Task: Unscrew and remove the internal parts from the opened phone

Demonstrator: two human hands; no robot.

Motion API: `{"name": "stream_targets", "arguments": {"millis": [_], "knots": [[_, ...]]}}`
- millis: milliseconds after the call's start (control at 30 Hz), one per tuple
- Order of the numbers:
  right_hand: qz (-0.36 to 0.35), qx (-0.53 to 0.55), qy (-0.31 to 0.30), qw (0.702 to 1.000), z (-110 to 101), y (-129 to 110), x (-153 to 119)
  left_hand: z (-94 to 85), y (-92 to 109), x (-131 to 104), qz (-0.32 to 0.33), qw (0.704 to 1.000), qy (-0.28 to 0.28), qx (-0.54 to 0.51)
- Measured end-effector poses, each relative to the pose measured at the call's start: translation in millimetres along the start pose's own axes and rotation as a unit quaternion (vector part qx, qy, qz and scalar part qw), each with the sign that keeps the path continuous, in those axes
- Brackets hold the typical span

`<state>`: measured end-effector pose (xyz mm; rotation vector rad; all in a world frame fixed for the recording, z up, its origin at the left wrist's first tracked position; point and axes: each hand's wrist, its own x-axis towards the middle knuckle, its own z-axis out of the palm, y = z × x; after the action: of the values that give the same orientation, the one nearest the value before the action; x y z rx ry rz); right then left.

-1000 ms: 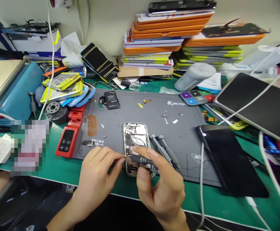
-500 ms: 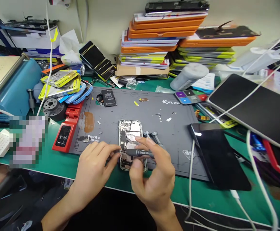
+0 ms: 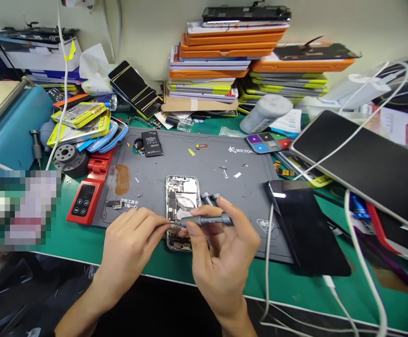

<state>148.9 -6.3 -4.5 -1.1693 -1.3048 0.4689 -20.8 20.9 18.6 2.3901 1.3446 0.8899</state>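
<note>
An opened phone [image 3: 185,201] lies face up on the dark grey mat [image 3: 204,171], its inner parts showing. My right hand [image 3: 221,252] holds a grey screwdriver [image 3: 204,220] nearly level, its tip end over the phone's left side. My left hand [image 3: 130,243] has thumb and forefinger pinched at the phone's left edge, near the driver's tip; what is between them is too small to make out. Two dark screwdriver handles [image 3: 209,199] lie just right of the phone, partly behind my right hand. A black battery [image 3: 152,143] rests at the mat's upper left.
A red device [image 3: 84,201] borders the mat on the left. A black phone [image 3: 309,229] with a white cable and a large dark tablet [image 3: 365,164] lie right. Orange cases [image 3: 230,47] are stacked behind. Small metal parts [image 3: 225,172] lie on the mat.
The whole view has shifted slightly. My right hand has opened out a little around the screwdriver, which extends further right past the fingers. My left hand remains pinched at the phone's edge.
</note>
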Motion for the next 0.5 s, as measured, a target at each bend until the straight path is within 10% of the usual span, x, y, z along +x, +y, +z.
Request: {"name": "stream_targets", "arguments": {"millis": [500], "knots": [[0.086, -0.022, -0.022, 0.996, -3.4, 0.8, 1.5, -4.7, 0.4, -5.6, 0.044, 0.999, 0.001, 0.029]]}}
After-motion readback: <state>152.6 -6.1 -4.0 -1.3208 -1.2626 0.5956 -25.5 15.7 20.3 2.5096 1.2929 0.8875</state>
